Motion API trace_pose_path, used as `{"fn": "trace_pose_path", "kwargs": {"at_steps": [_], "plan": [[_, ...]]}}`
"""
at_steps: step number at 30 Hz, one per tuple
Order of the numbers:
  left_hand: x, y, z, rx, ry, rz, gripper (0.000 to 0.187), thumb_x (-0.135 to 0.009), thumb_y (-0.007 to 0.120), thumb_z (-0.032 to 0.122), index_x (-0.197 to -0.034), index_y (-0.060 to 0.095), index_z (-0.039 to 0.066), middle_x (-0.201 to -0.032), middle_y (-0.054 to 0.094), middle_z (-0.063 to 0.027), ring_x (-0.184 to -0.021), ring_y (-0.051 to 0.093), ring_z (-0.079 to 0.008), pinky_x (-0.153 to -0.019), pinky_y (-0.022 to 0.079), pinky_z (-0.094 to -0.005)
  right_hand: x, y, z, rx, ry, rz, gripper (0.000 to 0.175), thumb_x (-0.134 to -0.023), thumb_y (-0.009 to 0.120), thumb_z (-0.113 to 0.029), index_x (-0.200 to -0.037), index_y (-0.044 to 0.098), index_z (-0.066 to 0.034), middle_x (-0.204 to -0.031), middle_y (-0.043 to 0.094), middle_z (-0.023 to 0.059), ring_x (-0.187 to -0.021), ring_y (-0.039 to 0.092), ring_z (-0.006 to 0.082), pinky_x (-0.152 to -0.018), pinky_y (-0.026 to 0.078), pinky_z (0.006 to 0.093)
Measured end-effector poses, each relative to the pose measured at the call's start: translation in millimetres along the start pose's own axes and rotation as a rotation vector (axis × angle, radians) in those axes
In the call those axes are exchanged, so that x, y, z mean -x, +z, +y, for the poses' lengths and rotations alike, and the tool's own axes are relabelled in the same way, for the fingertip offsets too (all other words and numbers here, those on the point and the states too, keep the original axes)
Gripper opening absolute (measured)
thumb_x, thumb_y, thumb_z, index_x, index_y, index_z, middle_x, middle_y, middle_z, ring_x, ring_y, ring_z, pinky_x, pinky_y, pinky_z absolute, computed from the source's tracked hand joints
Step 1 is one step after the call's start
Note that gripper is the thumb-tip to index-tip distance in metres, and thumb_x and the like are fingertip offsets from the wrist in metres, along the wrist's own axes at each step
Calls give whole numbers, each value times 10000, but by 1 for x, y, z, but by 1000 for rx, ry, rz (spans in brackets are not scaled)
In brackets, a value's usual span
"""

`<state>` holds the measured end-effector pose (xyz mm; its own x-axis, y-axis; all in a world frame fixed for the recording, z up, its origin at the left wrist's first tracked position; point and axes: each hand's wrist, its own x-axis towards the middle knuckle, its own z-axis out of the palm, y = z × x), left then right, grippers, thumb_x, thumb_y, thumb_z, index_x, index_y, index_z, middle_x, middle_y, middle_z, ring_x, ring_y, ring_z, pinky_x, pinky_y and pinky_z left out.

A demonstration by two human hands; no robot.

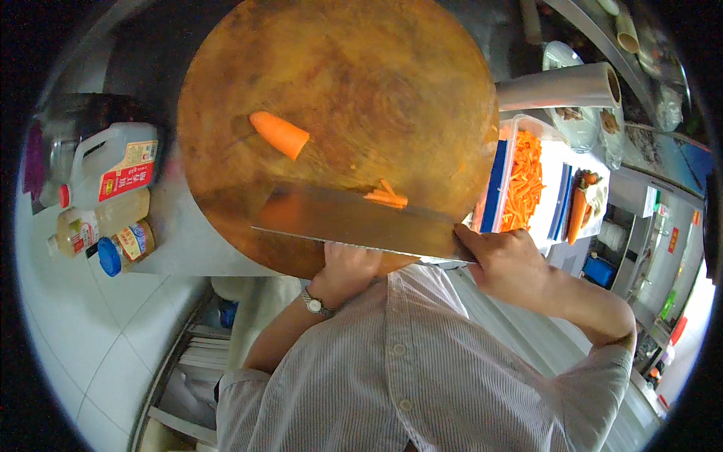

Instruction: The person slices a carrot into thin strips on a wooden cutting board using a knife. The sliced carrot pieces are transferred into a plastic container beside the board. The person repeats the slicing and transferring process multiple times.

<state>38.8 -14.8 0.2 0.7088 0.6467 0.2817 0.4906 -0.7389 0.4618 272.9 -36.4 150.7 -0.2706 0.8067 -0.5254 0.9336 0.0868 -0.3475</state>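
Observation:
My right hand (502,263) grips a wide cleaver (339,217) at its handle end. The blade lies across the near part of a round wooden chopping board (339,73), pointing left. My left hand (350,263), with a watch on the wrist, is at the board's near edge, just below the blade. The cleaver hides its fingers, so I cannot tell whether they hold anything. A few cut carrot strips (390,199) lie along the blade's far side. Farther back on the left rests a carrot piece (279,134) with one flat cut end.
A clear plastic tub of carrot strips (522,186) stands right of the board. Beyond it are a whole carrot (577,209) and a roll of plastic film (556,87). On the left are a plastic jug (116,164), a bottle (104,220) and a blue-lidded jar (129,247).

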Motion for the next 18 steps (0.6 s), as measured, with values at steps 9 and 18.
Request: {"fn": "trace_pose_path", "kwargs": {"at_steps": [9,18], "plan": [[-3,1,-1,-40,41,117,377,-748,677,307,-1040,655,71,-1084,623,-129,-1032,591,-304,-889,448,-493,-18,-2,3,-41,-65,-34,261,-712,566,-47,-973,573,-34,-590,577,164,-541,603,339,-509,500,427],[-16,-10,1,-78,47,115,179,-653,582,93,-809,655,44,-860,600,-86,-810,596,-243,-763,506,-372,-18,2,0,-110,28,-4,295,-731,535,-43,-1019,592,-22,-709,630,177,-641,628,344,-604,522,431]]}}
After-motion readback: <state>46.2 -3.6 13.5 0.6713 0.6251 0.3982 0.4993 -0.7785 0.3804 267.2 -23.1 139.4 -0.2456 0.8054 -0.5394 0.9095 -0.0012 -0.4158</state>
